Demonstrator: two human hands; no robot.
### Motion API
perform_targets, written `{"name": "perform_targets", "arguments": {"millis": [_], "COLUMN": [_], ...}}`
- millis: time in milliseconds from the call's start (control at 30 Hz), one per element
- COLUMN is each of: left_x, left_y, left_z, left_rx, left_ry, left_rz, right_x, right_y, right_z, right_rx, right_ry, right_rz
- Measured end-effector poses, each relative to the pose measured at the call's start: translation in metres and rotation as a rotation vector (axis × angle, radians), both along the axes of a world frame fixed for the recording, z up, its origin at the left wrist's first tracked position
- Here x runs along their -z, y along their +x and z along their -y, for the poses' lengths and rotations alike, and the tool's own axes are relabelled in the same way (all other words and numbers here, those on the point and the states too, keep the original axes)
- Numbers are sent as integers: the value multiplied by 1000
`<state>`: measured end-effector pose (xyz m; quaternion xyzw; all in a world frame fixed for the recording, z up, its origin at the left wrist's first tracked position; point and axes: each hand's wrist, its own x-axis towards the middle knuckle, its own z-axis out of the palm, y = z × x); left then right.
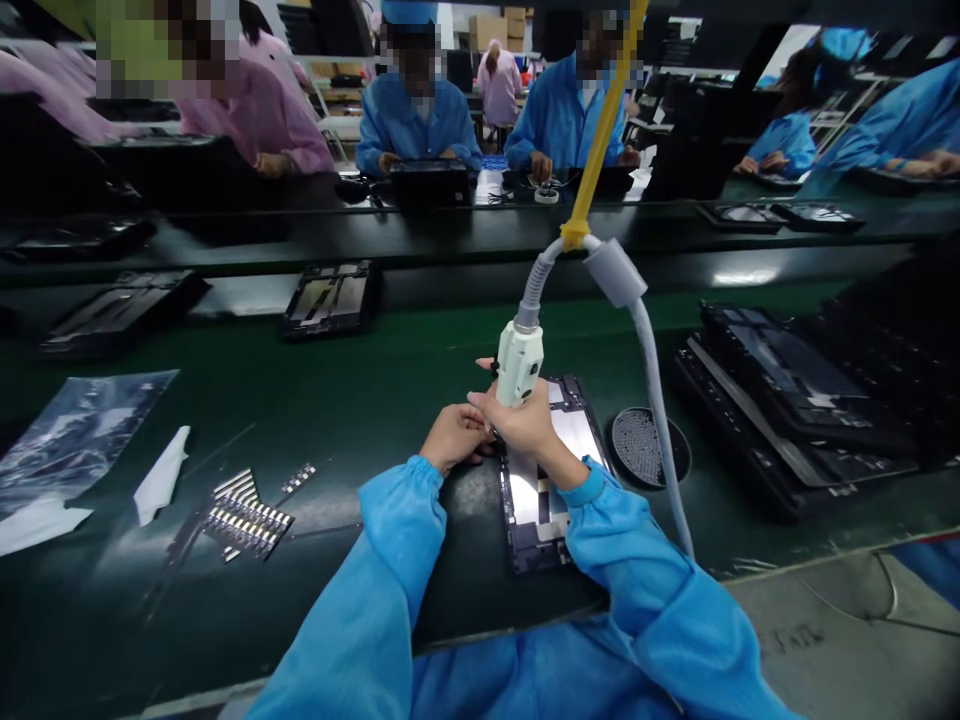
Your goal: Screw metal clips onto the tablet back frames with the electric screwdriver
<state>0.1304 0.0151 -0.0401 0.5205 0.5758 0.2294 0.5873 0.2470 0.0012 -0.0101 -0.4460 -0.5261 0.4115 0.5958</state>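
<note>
My right hand (525, 422) is wrapped around a white electric screwdriver (520, 362), which hangs upright from a grey cable and a yellow strap. Beneath that hand lies an opened tablet-like device (529, 490) with silver plates in a black frame. My left hand (456, 436) is closed at the device's left edge, its fingertips pinched together close to the screwdriver's lower end. Whatever those fingers hold is hidden, and so is the screwdriver's tip. To the right of the device is a round black dish (649, 448) with a grey, dotted surface.
Small metal-and-black strips (247, 515) lie at left, near white paper scraps (163, 475) and a clear plastic bag (82, 425). Stacked black device frames (795, 400) stand at right. Another opened device (331, 298) sits farther back. The grey cable (654, 400) hangs beside my right arm. Co-workers sit opposite.
</note>
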Motion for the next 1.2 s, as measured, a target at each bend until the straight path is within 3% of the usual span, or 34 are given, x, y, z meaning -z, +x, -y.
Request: {"name": "perform_targets", "arguments": {"millis": [500,633,767,900,1067,1200], "left_x": [-3,-17,-25,-11,4,0], "left_y": [-1,-28,-77,-99,-91,-88], "left_z": [0,4,25,52,64,58], "left_rx": [18,48,61,24,36,41], "left_ry": [6,48,268,429,498,492], "left_rz": [9,-4,-398,-690,-690,-631], "right_x": [5,9,9,-5,-37,-39], "right_y": [-4,-5,-7,-2,48,114], "right_z": [0,2,3,6,27,52], "right_rx": [3,-33,-28,-17,55,137], "right_ry": [48,81,94,94,131,137], "right_rz": [92,110,110,48,-52,-108]}}
